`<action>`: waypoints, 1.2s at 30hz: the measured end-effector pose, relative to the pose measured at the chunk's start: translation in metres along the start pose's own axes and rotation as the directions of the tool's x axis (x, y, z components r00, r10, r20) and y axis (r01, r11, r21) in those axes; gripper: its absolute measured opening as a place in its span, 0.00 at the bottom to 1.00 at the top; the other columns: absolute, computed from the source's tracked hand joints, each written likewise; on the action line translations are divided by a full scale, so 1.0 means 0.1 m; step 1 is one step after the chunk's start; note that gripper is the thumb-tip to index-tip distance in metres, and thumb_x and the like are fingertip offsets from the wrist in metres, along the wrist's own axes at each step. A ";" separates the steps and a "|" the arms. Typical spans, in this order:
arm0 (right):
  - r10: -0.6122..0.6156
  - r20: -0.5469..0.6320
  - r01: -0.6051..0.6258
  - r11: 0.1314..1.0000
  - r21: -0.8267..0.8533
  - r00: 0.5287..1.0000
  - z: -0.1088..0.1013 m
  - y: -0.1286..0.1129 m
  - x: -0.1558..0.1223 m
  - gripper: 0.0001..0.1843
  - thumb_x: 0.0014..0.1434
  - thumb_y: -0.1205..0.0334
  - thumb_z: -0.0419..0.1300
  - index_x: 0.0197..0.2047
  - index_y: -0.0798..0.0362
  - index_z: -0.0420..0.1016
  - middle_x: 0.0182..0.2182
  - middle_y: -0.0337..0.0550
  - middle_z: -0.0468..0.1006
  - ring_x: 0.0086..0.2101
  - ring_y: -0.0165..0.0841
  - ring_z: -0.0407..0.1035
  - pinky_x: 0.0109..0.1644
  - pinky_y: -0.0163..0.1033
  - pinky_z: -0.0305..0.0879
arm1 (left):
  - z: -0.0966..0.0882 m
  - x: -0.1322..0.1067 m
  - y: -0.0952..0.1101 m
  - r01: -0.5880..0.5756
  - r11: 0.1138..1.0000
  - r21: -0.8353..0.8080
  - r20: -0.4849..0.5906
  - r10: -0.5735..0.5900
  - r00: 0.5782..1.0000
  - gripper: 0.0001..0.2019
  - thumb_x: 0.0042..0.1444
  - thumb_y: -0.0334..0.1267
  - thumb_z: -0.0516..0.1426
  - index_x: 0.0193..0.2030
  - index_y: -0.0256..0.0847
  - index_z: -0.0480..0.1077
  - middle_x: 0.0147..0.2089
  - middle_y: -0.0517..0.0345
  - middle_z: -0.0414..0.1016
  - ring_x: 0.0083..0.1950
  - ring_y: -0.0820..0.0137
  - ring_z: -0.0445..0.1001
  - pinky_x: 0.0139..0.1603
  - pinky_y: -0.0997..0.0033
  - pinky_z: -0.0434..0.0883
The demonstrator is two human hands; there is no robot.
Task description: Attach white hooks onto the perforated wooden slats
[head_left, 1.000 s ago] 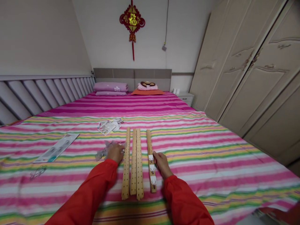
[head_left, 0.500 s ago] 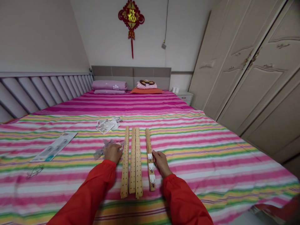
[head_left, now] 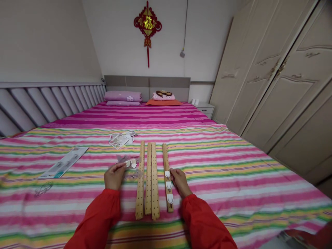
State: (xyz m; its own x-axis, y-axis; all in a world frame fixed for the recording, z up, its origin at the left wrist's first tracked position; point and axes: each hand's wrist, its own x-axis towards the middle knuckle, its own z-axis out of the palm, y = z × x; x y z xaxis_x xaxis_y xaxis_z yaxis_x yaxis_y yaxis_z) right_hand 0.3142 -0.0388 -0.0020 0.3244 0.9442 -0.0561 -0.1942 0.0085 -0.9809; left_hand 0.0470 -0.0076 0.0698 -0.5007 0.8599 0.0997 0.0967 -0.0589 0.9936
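Note:
My left hand (head_left: 114, 175) has thumb and fingers pinched at the left edge of a clear plastic bag (head_left: 133, 174). Small white hooks (head_left: 133, 163) lie in or on it; which, I cannot tell. Closed fingers of my right hand (head_left: 181, 181) grip the right edge of a perforated wooden strip (head_left: 165, 157), beside the topmost of three white hooks (head_left: 169, 186) in a row along it. Between my hands lie three more perforated wooden strips, one on the left (head_left: 140, 186) and a pair (head_left: 151, 183) side by side.
Opened packaging (head_left: 121, 139) lies beyond the bag. A long packaging card (head_left: 64, 162) and a thin wire-like piece (head_left: 44, 188) are on the left of the striped bedspread (head_left: 233, 193). A slatted rail (head_left: 49, 103) runs along the left; wardrobes (head_left: 280, 93) stand right.
My left hand has drawn back to the left from over the plastic bag, uncovering the white hooks. The bag looks more spread out, toward the left strip. My right hand stays at its strip.

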 end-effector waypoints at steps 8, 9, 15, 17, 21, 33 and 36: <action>0.047 0.035 -0.050 0.992 0.119 0.998 -0.02 -0.07 -0.05 0.19 0.44 0.47 0.64 0.19 0.53 0.64 0.09 0.28 0.61 0.10 0.20 0.44 0.15 0.32 0.34 | 0.05 -0.32 0.23 0.635 0.640 -0.432 0.467 -0.444 0.765 0.09 0.48 0.19 0.57 0.26 0.36 0.67 0.26 0.58 0.76 0.29 0.75 0.76 0.35 0.74 0.75; 0.051 0.036 -0.056 0.989 0.137 0.998 -0.02 -0.10 -0.06 0.18 0.43 0.48 0.65 0.19 0.53 0.65 0.09 0.29 0.62 0.10 0.20 0.44 0.15 0.32 0.35 | 0.07 -0.39 0.26 0.684 0.591 -0.427 0.515 -0.463 0.721 0.09 0.51 0.19 0.55 0.28 0.36 0.67 0.27 0.58 0.76 0.29 0.74 0.77 0.36 0.72 0.75; 0.002 0.081 -0.018 0.981 0.191 0.997 0.07 -0.36 -0.23 0.14 0.42 0.53 0.68 0.25 0.56 0.74 0.14 0.32 0.66 0.14 0.21 0.52 0.17 0.30 0.43 | 0.30 -0.73 0.32 0.854 0.394 -0.340 0.689 -0.514 0.511 0.09 0.57 0.21 0.50 0.32 0.34 0.68 0.29 0.53 0.77 0.30 0.72 0.78 0.35 0.69 0.76; -0.008 0.172 -0.026 0.981 0.192 0.985 0.13 -0.46 -0.30 0.14 0.43 0.54 0.68 0.29 0.56 0.77 0.15 0.32 0.67 0.13 0.20 0.50 0.16 0.30 0.42 | 0.41 -0.81 0.31 0.887 0.353 -0.298 0.724 -0.521 0.451 0.08 0.58 0.21 0.50 0.33 0.33 0.68 0.29 0.53 0.77 0.30 0.71 0.78 0.35 0.69 0.76; 0.008 0.313 -0.078 0.974 0.211 0.950 0.21 -0.62 -0.39 0.18 0.45 0.52 0.68 0.36 0.56 0.80 0.10 0.28 0.60 0.12 0.20 0.46 0.16 0.30 0.39 | 0.61 -0.92 0.29 0.920 0.312 -0.236 0.777 -0.509 0.372 0.07 0.59 0.22 0.50 0.35 0.31 0.68 0.28 0.53 0.77 0.29 0.72 0.77 0.36 0.71 0.75; 0.098 0.282 -0.184 0.937 0.297 0.954 0.14 -0.70 -0.35 0.13 0.38 0.58 0.72 0.26 0.56 0.77 0.13 0.32 0.68 0.13 0.18 0.48 0.17 0.28 0.38 | 0.88 -1.04 0.28 0.911 0.380 -0.159 0.752 -0.552 0.361 0.08 0.56 0.20 0.51 0.32 0.33 0.68 0.25 0.55 0.76 0.27 0.74 0.76 0.35 0.74 0.73; 0.067 0.239 -0.130 0.956 0.261 0.969 0.12 -0.67 -0.23 0.14 0.39 0.56 0.71 0.25 0.57 0.76 0.13 0.33 0.68 0.14 0.20 0.53 0.17 0.28 0.44 | 0.93 -0.95 0.27 0.806 0.576 -0.138 0.726 -0.494 0.478 0.03 0.54 0.25 0.57 0.32 0.35 0.70 0.27 0.55 0.77 0.29 0.73 0.77 0.34 0.74 0.72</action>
State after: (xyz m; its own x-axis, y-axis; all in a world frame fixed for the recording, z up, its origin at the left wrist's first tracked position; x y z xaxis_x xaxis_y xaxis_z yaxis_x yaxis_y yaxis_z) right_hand 0.3085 -0.0573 0.0677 0.0797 0.9940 -0.0753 -0.4697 -0.0291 -0.8823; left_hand 0.1769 -0.0437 0.0817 0.3379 0.8082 -0.4824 -0.4666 0.5889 0.6599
